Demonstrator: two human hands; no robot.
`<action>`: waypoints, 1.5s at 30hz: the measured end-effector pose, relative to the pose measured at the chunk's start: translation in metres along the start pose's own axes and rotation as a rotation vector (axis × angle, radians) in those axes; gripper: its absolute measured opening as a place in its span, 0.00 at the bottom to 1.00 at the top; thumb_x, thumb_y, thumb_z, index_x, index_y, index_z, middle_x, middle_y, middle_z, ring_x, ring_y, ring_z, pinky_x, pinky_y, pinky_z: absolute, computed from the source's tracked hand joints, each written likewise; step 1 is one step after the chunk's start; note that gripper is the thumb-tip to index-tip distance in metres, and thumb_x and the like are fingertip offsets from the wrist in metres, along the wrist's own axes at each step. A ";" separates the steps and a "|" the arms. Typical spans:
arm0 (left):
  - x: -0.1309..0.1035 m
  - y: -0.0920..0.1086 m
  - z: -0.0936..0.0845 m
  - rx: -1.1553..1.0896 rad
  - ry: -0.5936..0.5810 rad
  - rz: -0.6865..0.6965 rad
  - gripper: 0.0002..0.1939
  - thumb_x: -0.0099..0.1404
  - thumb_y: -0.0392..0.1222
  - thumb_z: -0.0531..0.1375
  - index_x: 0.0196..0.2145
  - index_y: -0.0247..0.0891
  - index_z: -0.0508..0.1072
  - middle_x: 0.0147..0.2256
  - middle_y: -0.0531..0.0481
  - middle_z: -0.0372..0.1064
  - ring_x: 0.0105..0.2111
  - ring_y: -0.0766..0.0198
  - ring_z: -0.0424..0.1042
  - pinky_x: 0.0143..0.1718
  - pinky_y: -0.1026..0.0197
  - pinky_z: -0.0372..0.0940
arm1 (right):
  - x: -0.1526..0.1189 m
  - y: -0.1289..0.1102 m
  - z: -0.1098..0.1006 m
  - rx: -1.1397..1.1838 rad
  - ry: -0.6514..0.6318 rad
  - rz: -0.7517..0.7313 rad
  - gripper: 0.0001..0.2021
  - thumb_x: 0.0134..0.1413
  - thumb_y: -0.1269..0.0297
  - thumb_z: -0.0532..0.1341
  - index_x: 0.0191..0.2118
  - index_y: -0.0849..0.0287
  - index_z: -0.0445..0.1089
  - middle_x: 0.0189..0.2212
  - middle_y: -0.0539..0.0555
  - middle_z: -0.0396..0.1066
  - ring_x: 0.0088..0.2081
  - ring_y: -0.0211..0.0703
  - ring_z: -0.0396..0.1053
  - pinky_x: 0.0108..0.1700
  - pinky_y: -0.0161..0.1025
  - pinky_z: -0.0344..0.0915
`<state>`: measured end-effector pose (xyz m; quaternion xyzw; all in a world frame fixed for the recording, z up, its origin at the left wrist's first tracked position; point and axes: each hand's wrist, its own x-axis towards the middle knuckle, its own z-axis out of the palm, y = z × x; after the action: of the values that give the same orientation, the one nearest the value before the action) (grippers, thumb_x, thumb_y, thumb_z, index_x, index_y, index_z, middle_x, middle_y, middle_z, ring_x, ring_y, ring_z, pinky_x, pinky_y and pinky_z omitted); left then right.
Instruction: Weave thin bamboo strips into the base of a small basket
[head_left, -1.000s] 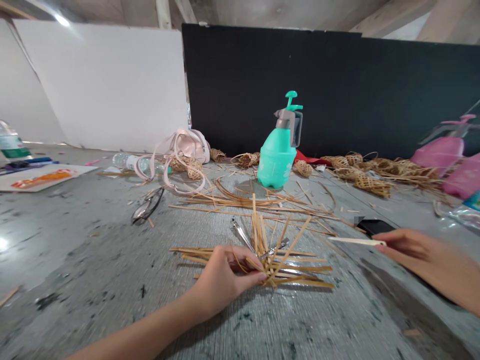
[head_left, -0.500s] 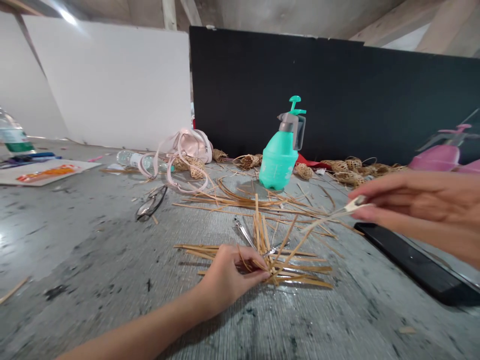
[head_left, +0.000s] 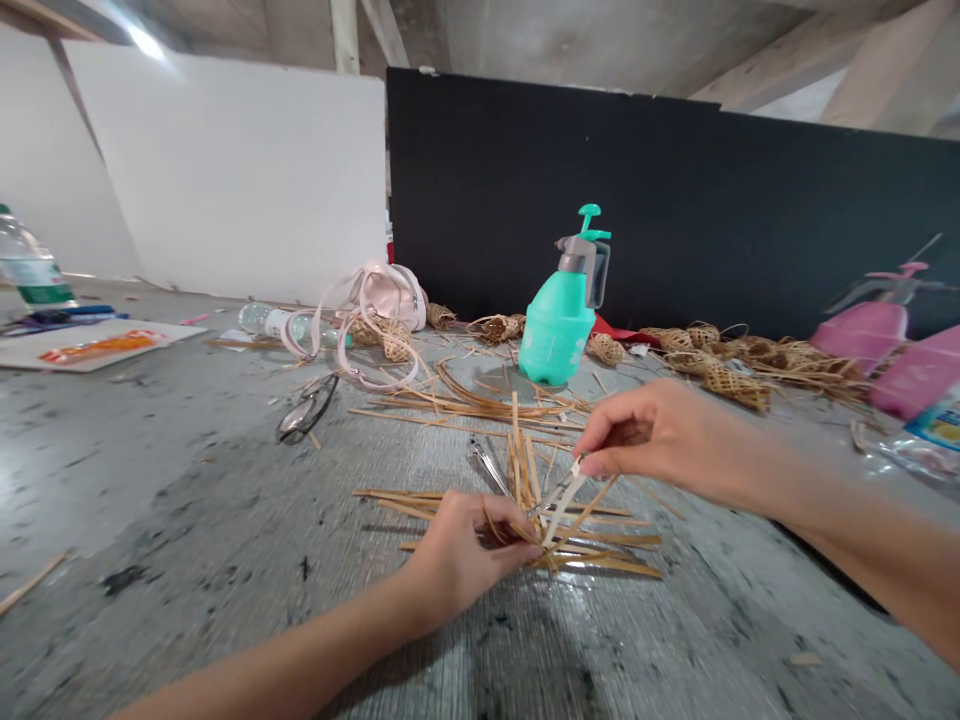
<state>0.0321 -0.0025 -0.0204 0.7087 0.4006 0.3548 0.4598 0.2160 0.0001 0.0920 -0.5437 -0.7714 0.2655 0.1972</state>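
Thin tan bamboo strips [head_left: 615,565] cross in a loose woven piece on the table, some lying sideways and some pointing away from me. My left hand [head_left: 465,550] pinches the strips near the crossing, and its fingertips hide part of the weave. Above and to the right, my right hand [head_left: 637,440] is closed on a narrow white strip-like piece [head_left: 564,505]. Its lower end reaches the crossing; a small dark part shows at my fingertips. Silvery metal clips [head_left: 489,465] are among the strips, one standing beyond my left hand.
Loose strips [head_left: 450,405] lie behind the weave, before a green spray bottle [head_left: 556,325]. Glasses [head_left: 304,412], a pink bag [head_left: 394,295] and a plastic bottle [head_left: 259,318] are at left. Small woven baskets [head_left: 731,380] line the black panel. A phone [head_left: 829,568] is partly under my right arm.
My right hand has come left from over the phone to the weave, bringing the white piece to the crossing. My left hand keeps its pinch in nearly the same place.
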 end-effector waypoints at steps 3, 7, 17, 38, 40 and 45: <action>0.001 0.000 0.000 -0.007 -0.013 0.001 0.02 0.50 0.32 0.62 0.21 0.32 0.75 0.22 0.50 0.70 0.24 0.66 0.67 0.27 0.66 0.62 | -0.001 -0.003 0.004 0.010 -0.061 -0.017 0.03 0.44 0.67 0.61 0.23 0.57 0.71 0.20 0.46 0.71 0.25 0.37 0.69 0.28 0.34 0.63; 0.001 0.002 0.000 -0.013 -0.020 0.003 0.02 0.50 0.32 0.63 0.21 0.33 0.74 0.21 0.50 0.70 0.23 0.66 0.66 0.26 0.66 0.61 | -0.003 -0.009 0.014 -0.024 -0.066 -0.057 0.06 0.47 0.72 0.57 0.25 0.60 0.71 0.20 0.48 0.70 0.26 0.36 0.67 0.28 0.32 0.60; 0.003 0.001 -0.001 -0.143 -0.048 -0.012 0.03 0.49 0.31 0.61 0.19 0.33 0.73 0.19 0.52 0.68 0.22 0.67 0.64 0.26 0.65 0.58 | 0.003 -0.013 0.017 -0.071 -0.142 -0.058 0.02 0.42 0.69 0.61 0.24 0.60 0.71 0.19 0.48 0.69 0.23 0.34 0.65 0.23 0.30 0.57; 0.003 0.002 -0.001 -0.230 -0.049 -0.032 0.03 0.48 0.33 0.60 0.19 0.33 0.71 0.19 0.54 0.65 0.22 0.67 0.63 0.27 0.66 0.58 | 0.009 -0.010 0.022 -0.159 -0.129 -0.097 0.03 0.44 0.65 0.61 0.24 0.57 0.69 0.20 0.46 0.69 0.23 0.36 0.65 0.23 0.32 0.58; 0.003 0.002 -0.001 -0.201 -0.039 -0.028 0.04 0.49 0.33 0.60 0.19 0.33 0.70 0.19 0.53 0.66 0.22 0.67 0.64 0.27 0.65 0.59 | 0.009 -0.010 0.023 -0.174 -0.109 -0.103 0.04 0.46 0.65 0.60 0.25 0.56 0.69 0.22 0.47 0.70 0.24 0.36 0.67 0.25 0.33 0.60; 0.001 0.004 -0.001 -0.151 -0.019 -0.004 0.04 0.52 0.35 0.59 0.22 0.32 0.71 0.22 0.50 0.67 0.25 0.64 0.66 0.29 0.64 0.61 | 0.001 -0.004 0.025 -0.347 0.079 -0.165 0.04 0.47 0.63 0.61 0.31 0.54 0.70 0.28 0.49 0.71 0.29 0.39 0.67 0.30 0.37 0.62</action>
<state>0.0326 -0.0021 -0.0167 0.6745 0.3699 0.3765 0.5163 0.1981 -0.0051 0.0745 -0.5144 -0.8392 0.0901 0.1518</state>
